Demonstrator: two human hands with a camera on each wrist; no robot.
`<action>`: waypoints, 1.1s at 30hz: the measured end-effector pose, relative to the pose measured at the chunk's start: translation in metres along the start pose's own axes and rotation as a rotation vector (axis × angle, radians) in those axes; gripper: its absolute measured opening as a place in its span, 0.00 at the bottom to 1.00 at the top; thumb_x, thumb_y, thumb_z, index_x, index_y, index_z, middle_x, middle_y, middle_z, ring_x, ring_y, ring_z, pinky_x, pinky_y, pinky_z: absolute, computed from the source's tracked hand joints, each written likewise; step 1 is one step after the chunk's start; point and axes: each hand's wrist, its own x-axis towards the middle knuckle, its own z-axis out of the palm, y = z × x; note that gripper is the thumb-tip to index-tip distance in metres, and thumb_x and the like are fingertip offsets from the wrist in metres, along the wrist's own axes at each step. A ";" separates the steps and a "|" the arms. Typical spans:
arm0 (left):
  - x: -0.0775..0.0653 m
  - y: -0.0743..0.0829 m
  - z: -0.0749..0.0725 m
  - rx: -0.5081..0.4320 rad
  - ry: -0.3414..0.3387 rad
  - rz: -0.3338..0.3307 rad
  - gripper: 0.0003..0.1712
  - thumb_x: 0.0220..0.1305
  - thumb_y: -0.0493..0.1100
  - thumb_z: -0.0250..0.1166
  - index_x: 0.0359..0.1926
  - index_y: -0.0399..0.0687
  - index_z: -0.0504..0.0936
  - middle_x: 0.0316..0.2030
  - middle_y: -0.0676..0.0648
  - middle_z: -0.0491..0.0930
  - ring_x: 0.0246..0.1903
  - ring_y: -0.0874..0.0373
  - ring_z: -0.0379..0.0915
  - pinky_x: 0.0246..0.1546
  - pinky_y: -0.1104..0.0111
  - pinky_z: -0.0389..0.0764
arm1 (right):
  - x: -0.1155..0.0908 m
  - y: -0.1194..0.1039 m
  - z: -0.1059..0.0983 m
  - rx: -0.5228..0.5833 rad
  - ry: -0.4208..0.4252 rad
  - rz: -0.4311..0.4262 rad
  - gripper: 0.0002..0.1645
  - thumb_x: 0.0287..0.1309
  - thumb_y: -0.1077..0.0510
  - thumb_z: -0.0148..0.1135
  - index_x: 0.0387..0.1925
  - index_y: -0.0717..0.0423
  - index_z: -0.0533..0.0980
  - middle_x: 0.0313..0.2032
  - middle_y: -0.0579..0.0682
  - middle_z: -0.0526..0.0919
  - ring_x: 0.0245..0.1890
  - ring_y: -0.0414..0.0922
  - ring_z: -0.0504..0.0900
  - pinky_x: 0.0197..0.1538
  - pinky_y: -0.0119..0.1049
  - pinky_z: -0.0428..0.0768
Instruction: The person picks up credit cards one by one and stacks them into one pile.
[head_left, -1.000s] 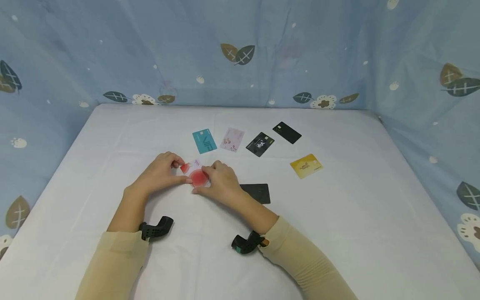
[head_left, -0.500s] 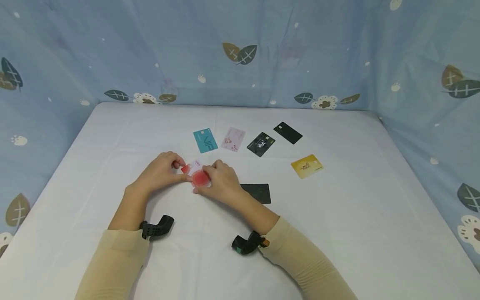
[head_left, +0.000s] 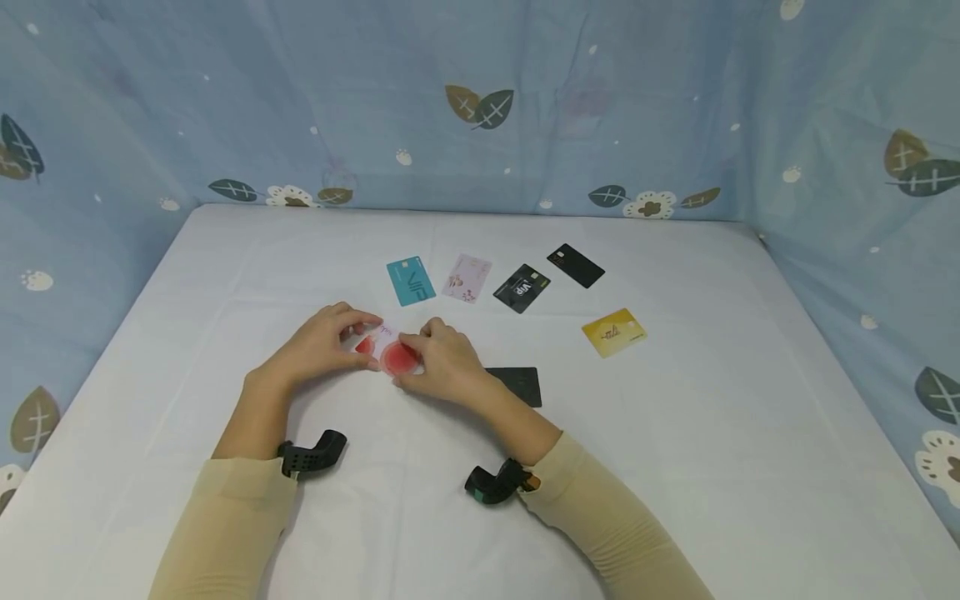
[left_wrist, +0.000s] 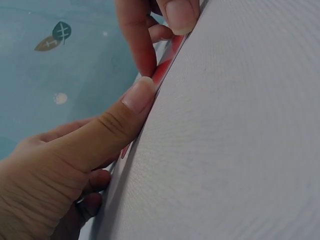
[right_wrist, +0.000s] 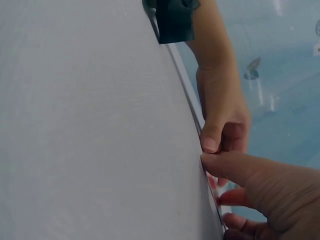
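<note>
A white card with red fruit-like prints (head_left: 397, 358) lies low over the table, left of centre in the head view, between the two hands. My left hand (head_left: 318, 343) holds its left side, thumb at the near edge and fingers at the far edge. With thumb and fingers my right hand (head_left: 448, 362) grips the right part of the same card. Seen from the left wrist, the card (left_wrist: 164, 70) shows only as a thin red strip behind the left thumb. In the right wrist view both thumbs meet near the card's edge.
Behind the hands lie a teal VIP card (head_left: 411, 282), a pale pink card (head_left: 467, 278), a black VIP card (head_left: 521, 289) and a plain black card (head_left: 576, 266). A gold card (head_left: 614, 333) is to the right. The right forearm partly covers a dark card (head_left: 519, 386).
The red-printed card has turned a little and shifted slightly left between the hands. The left fingers have stretched forward along its far edge. The other cards have stayed put.
</note>
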 end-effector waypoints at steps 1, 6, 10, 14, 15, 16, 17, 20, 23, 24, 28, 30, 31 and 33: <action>0.000 0.000 0.000 0.000 -0.003 0.005 0.38 0.42 0.54 0.77 0.56 0.50 0.77 0.39 0.46 0.72 0.41 0.53 0.65 0.42 0.58 0.69 | 0.000 0.001 0.000 0.007 -0.015 -0.001 0.37 0.50 0.40 0.68 0.61 0.47 0.73 0.45 0.50 0.73 0.38 0.42 0.71 0.38 0.32 0.70; -0.002 0.000 -0.001 -0.019 -0.003 0.030 0.38 0.39 0.55 0.79 0.53 0.49 0.79 0.39 0.46 0.72 0.41 0.53 0.65 0.41 0.59 0.68 | 0.002 0.005 -0.004 0.072 -0.096 -0.011 0.35 0.50 0.45 0.68 0.61 0.45 0.72 0.45 0.50 0.71 0.38 0.41 0.70 0.39 0.31 0.70; -0.001 0.000 0.000 -0.019 -0.005 0.037 0.35 0.35 0.55 0.80 0.47 0.49 0.79 0.37 0.47 0.73 0.39 0.54 0.64 0.40 0.61 0.66 | 0.003 0.009 -0.009 0.158 -0.141 -0.012 0.35 0.48 0.49 0.69 0.61 0.45 0.73 0.45 0.50 0.70 0.40 0.42 0.70 0.40 0.30 0.71; 0.000 0.002 -0.001 0.002 -0.018 0.036 0.35 0.33 0.56 0.81 0.44 0.49 0.78 0.36 0.48 0.73 0.39 0.53 0.63 0.39 0.61 0.65 | 0.004 0.013 -0.011 0.282 -0.151 0.014 0.32 0.47 0.52 0.70 0.58 0.48 0.75 0.47 0.51 0.71 0.43 0.42 0.72 0.43 0.31 0.73; 0.000 0.003 -0.002 0.008 -0.020 0.037 0.35 0.33 0.56 0.81 0.43 0.49 0.78 0.36 0.47 0.73 0.38 0.53 0.63 0.39 0.61 0.65 | 0.004 0.014 -0.011 0.309 -0.149 0.023 0.32 0.47 0.53 0.71 0.57 0.49 0.75 0.47 0.51 0.71 0.44 0.43 0.72 0.44 0.31 0.74; 0.000 0.003 -0.002 0.014 -0.023 0.038 0.35 0.32 0.56 0.81 0.43 0.49 0.78 0.35 0.47 0.73 0.38 0.53 0.63 0.39 0.61 0.65 | 0.004 0.014 -0.011 0.333 -0.145 0.031 0.31 0.47 0.54 0.71 0.56 0.51 0.76 0.47 0.51 0.72 0.45 0.43 0.72 0.46 0.32 0.74; 0.001 0.004 -0.002 0.018 -0.023 0.039 0.35 0.32 0.56 0.81 0.42 0.49 0.78 0.35 0.47 0.73 0.38 0.53 0.63 0.39 0.61 0.65 | 0.004 0.015 -0.012 0.350 -0.140 0.038 0.30 0.47 0.55 0.71 0.54 0.52 0.76 0.47 0.52 0.72 0.45 0.44 0.72 0.47 0.33 0.74; 0.002 0.004 -0.002 0.030 -0.027 0.034 0.35 0.31 0.56 0.81 0.42 0.48 0.77 0.35 0.47 0.72 0.38 0.53 0.62 0.38 0.61 0.65 | 0.003 0.014 -0.013 0.368 -0.129 0.053 0.28 0.46 0.55 0.72 0.51 0.55 0.75 0.47 0.52 0.72 0.46 0.44 0.72 0.51 0.35 0.74; 0.002 0.005 -0.002 0.037 -0.032 0.025 0.35 0.31 0.56 0.81 0.41 0.48 0.77 0.34 0.47 0.72 0.38 0.53 0.62 0.38 0.61 0.65 | 0.003 0.014 -0.013 0.363 -0.125 0.065 0.29 0.46 0.55 0.73 0.50 0.58 0.75 0.46 0.53 0.72 0.46 0.44 0.73 0.53 0.35 0.73; 0.002 0.006 -0.002 0.038 -0.033 0.023 0.35 0.31 0.56 0.81 0.41 0.47 0.77 0.34 0.47 0.72 0.38 0.53 0.62 0.39 0.61 0.65 | 0.003 0.014 -0.013 0.362 -0.125 0.070 0.29 0.46 0.55 0.73 0.50 0.59 0.75 0.46 0.53 0.72 0.46 0.44 0.73 0.53 0.35 0.73; 0.002 0.006 -0.003 0.037 -0.036 0.021 0.35 0.32 0.56 0.81 0.42 0.46 0.77 0.34 0.47 0.71 0.38 0.52 0.62 0.39 0.61 0.64 | 0.004 0.013 -0.013 0.365 -0.124 0.089 0.29 0.46 0.55 0.73 0.50 0.61 0.74 0.46 0.53 0.72 0.45 0.44 0.72 0.52 0.34 0.73; 0.002 0.006 -0.003 0.031 -0.035 0.021 0.35 0.32 0.56 0.81 0.42 0.46 0.77 0.34 0.47 0.71 0.38 0.52 0.61 0.39 0.60 0.64 | 0.004 0.012 -0.012 0.374 -0.124 0.101 0.29 0.45 0.55 0.73 0.49 0.61 0.74 0.46 0.53 0.71 0.45 0.44 0.72 0.51 0.33 0.73; 0.002 0.006 -0.002 0.026 -0.034 0.021 0.36 0.32 0.56 0.81 0.42 0.46 0.77 0.34 0.47 0.71 0.38 0.52 0.61 0.39 0.60 0.64 | 0.004 0.012 -0.012 0.381 -0.123 0.107 0.29 0.45 0.55 0.74 0.49 0.61 0.74 0.46 0.52 0.71 0.45 0.44 0.72 0.51 0.33 0.73; 0.002 0.005 -0.002 0.009 -0.032 0.021 0.36 0.32 0.55 0.81 0.42 0.45 0.76 0.34 0.47 0.71 0.38 0.52 0.61 0.39 0.61 0.63 | 0.004 0.012 -0.012 0.395 -0.122 0.116 0.30 0.44 0.55 0.74 0.49 0.61 0.74 0.47 0.52 0.71 0.45 0.44 0.72 0.51 0.33 0.73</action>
